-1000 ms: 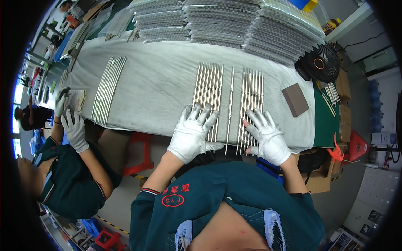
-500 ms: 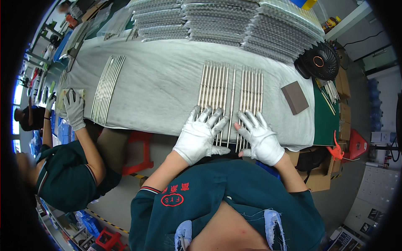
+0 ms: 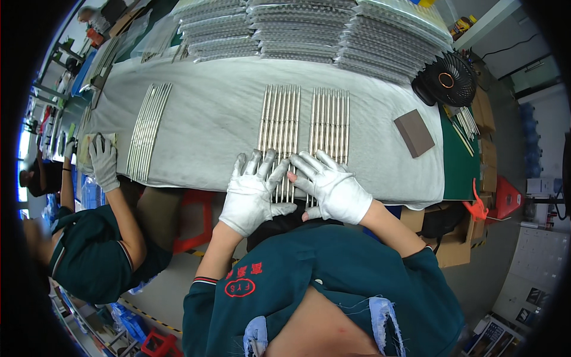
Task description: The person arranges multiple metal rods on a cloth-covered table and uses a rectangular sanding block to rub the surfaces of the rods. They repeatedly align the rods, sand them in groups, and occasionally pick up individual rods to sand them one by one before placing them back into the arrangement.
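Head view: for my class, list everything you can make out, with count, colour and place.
Cloth: one, pale grey, centre
Left rod group: one, silver, mid-cloth
Right rod group: one, silver, beside it
Third rod group: one, silver, cloth's left
Block: one, brown, cloth's right
Table: one, green, under cloth
Layered stacks: three, translucent grey, far side
Fan: one, black, far right
Loose sticks: several, silvery, below fan
Cardboard boxes: several, brown, right
Stools: at least two, red, lower left
Co-worker: one, green shirt, left
Distant people: at least two, one dark-clothed, left
Wearer's shirt: one, dark green, bottom
Left hand: one, white-gloved, on left rod group
Right hand: one, white-gloved, on right rod group
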A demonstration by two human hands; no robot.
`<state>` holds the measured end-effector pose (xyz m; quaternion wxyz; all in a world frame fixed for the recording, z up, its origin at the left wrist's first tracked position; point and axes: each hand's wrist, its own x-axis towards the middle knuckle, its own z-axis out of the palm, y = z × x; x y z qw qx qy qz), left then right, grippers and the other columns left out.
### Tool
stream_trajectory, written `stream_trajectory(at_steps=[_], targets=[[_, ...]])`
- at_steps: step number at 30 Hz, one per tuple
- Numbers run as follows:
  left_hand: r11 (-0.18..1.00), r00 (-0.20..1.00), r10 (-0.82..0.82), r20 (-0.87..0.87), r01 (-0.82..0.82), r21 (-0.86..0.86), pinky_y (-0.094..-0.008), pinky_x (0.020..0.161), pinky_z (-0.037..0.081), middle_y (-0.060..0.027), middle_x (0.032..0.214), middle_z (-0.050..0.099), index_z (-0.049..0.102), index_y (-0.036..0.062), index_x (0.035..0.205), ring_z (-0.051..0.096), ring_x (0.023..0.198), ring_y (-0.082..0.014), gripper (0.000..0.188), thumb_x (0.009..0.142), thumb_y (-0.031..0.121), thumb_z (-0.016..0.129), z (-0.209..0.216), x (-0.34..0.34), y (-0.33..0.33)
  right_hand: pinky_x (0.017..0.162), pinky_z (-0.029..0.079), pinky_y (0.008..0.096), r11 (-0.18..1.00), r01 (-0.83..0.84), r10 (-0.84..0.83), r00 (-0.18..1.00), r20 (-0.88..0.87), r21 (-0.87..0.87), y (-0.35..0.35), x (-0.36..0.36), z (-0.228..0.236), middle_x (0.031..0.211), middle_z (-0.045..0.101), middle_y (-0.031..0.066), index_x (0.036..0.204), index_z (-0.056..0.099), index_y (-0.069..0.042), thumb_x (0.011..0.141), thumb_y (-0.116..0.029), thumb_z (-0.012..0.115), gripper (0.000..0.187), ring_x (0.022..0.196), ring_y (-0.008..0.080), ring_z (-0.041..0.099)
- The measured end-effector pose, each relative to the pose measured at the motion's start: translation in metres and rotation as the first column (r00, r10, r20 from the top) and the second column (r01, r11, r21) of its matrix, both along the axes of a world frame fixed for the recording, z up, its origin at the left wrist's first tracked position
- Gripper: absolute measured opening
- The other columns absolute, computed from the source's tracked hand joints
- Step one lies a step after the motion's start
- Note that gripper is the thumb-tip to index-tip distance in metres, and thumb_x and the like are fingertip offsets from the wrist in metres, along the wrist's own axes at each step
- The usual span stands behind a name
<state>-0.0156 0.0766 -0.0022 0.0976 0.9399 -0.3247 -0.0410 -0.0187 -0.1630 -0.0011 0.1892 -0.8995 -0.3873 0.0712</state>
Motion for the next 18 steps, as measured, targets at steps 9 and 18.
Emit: stream_trajectory(at_steps=[9,18], targets=[[0.998,0.996,-0.049,-0.069,0.047,-0.030,-0.0571,0.121,0.020,-0.0223,0.153,0.042,0.038,0.0123,0.153,0.037,0.142,-0.0450,0.101,0.075,0.068,0.069,0.001,0.000,-0.022,0.122,0.022,0.0547,0.987,0.097,-0.103,0.994,-0.042,-0.126,-0.048,-0.021,0.010,0.156,0.039,0.0195,0.145,0.050,-0.008,0.074,-0.057,0.076,0.091,0.147,0.0368,0.032],[0.985,0.982,-0.171,-0.077,0.169,-0.037,-0.0578,0.121,0.020,-0.0178,0.153,0.043,0.039,0.0150,0.153,0.039,0.141,-0.0419,0.104,0.071,0.074,0.067,0.000,-0.002,-0.054,0.122,0.020,0.0541,0.960,0.161,-0.185,0.979,-0.087,-0.229,-0.070,-0.034,0.013,0.158,0.035,0.0201,0.147,0.048,-0.009,0.073,-0.055,0.078,0.092,0.148,0.0385,0.029]])
